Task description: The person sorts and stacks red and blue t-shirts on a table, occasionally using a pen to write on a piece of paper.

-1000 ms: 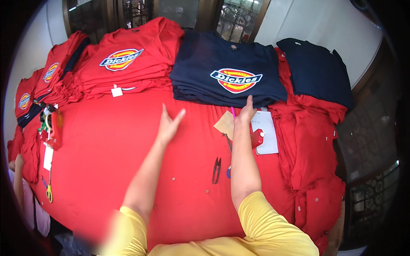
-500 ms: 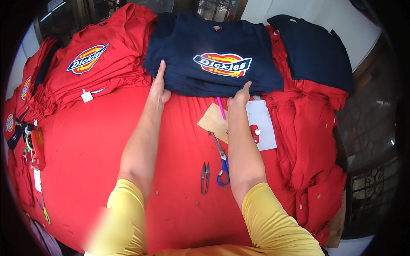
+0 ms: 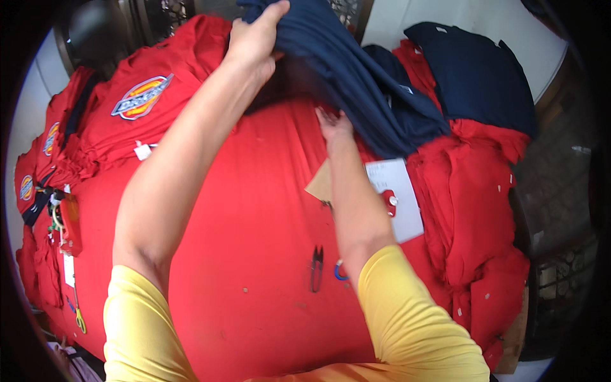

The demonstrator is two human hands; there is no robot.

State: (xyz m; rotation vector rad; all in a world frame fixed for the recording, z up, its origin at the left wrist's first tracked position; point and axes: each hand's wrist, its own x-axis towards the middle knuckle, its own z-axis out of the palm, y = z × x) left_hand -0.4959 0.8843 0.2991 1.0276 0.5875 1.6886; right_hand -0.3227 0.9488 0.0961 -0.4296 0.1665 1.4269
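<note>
Gripped in my left hand (image 3: 254, 41) is the left end of a stack of navy T-shirts (image 3: 344, 70). That end is raised high off the red cloth, and the stack slants down to its right end, which rests at the far side. Its printed front is turned out of sight. My right hand (image 3: 334, 124) is low beside the stack's underside, fingers apart; whether it touches the fabric is unclear. Near my right forearm lie a brown card (image 3: 319, 183) and a white paper sheet (image 3: 401, 204) bearing a small red item with a white cap (image 3: 391, 202).
Red cloth (image 3: 254, 254) covers the table. Thread snips (image 3: 316, 267) lie near scissors, whose blue handle (image 3: 342, 270) shows beside my arm. Red T-shirts (image 3: 191, 70) are stacked left; red garments (image 3: 468, 210) and folded navy ones (image 3: 477, 76) right. Yellow-handled scissors (image 3: 80, 320) sit far left.
My left hand has risen, tipping the navy stack up from its left side so its printed front no longer shows. My right hand has shifted slightly left, off the stack's near edge, and its fingers have spread.
</note>
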